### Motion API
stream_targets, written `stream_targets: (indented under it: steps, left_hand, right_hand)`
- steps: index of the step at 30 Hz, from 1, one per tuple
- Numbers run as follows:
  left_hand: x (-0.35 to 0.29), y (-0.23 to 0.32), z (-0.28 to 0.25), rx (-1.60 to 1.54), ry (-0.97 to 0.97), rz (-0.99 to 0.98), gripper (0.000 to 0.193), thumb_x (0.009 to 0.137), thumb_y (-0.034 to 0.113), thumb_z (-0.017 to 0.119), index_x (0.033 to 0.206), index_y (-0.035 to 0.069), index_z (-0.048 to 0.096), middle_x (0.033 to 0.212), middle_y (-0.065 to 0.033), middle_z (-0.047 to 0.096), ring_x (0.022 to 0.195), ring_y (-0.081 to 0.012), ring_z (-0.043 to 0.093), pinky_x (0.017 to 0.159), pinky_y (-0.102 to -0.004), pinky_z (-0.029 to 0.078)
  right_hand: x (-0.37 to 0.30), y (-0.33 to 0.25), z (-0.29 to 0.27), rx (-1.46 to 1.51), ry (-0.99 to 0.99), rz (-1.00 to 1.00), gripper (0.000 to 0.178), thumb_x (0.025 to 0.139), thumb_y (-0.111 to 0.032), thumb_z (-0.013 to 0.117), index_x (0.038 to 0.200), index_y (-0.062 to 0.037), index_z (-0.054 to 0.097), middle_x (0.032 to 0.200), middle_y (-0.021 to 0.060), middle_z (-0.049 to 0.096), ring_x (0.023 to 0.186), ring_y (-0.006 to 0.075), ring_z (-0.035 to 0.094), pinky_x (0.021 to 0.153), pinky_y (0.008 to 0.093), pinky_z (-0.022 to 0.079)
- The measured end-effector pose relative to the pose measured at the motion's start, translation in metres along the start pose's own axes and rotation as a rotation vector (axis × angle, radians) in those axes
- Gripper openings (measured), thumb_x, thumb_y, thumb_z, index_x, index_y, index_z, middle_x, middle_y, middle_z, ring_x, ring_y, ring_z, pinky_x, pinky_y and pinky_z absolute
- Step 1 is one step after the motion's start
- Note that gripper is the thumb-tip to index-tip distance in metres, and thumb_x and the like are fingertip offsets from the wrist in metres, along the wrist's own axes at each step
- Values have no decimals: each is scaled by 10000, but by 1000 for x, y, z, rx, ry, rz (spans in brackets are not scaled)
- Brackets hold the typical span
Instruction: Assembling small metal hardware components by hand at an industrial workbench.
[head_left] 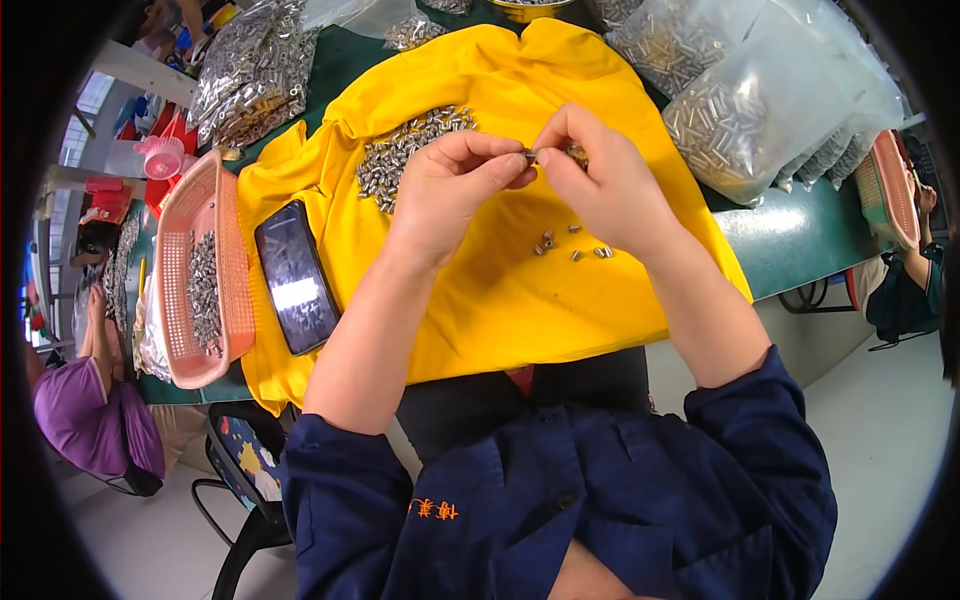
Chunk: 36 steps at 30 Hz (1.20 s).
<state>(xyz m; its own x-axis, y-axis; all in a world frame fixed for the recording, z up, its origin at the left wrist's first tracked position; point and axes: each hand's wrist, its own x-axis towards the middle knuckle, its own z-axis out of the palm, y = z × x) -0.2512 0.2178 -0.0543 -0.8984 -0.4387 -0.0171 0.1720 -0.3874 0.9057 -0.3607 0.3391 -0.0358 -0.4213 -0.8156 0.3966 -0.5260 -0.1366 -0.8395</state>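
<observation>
Both hands meet above a yellow cloth (470,310) spread over the table. My left hand (447,190) pinches a small metal piece (529,156) between thumb and fingertips. The thumb and forefinger of my right hand (607,190) close on the same spot from the other side. Some brass-coloured bits (577,154) show inside the curl of my right fingers; their shape is too small to make out. Beyond my left hand lies a heap of short silvery metal sleeves (395,160). Several loose metal sleeves (602,252) are scattered on the cloth below my right hand.
A dark phone (298,275) lies at the cloth's left edge, beside a pink basket (238,300) holding metal parts. Bags of metal parts (255,75) stand at the back left, with more plastic bags (730,120) at the right. Other people (95,410) sit at both sides.
</observation>
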Motion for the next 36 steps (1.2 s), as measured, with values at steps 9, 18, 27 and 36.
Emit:
stream_targets:
  steps: [9,18,27,36]
  left_hand:
    - [-13,-7,16,1069,-197,286,143,687,93,608,828,71,623,862,-79,611,773,-231,593,691,-283,468]
    - [5,9,-31,1602,-171,672,87,651,72,595,728,66,634,775,-36,582,754,-240,533,692,-320,438]
    - [5,9,-32,1648,-125,601,109,656,68,591,757,61,631,761,-48,584,766,-266,531,690,-332,437]
    - [-3,9,-8,278,-5,-44,122,777,-4,565,895,-33,569,831,-69,602,741,-114,577,681,-209,455]
  right_hand:
    - [9,15,-20,166,191,187,86,795,-103,498,828,-24,504,701,-7,490,634,53,428,559,192,368]
    - [8,10,-14,39,169,110,85,776,-99,514,808,-21,506,693,9,512,592,67,431,536,203,370]
    - [6,9,-7,66,120,143,78,766,-93,520,805,-27,506,676,12,512,585,71,431,530,212,369]
    - [3,1,-7,77,-49,136,94,753,-108,500,796,-25,491,692,51,533,614,132,481,568,249,398]
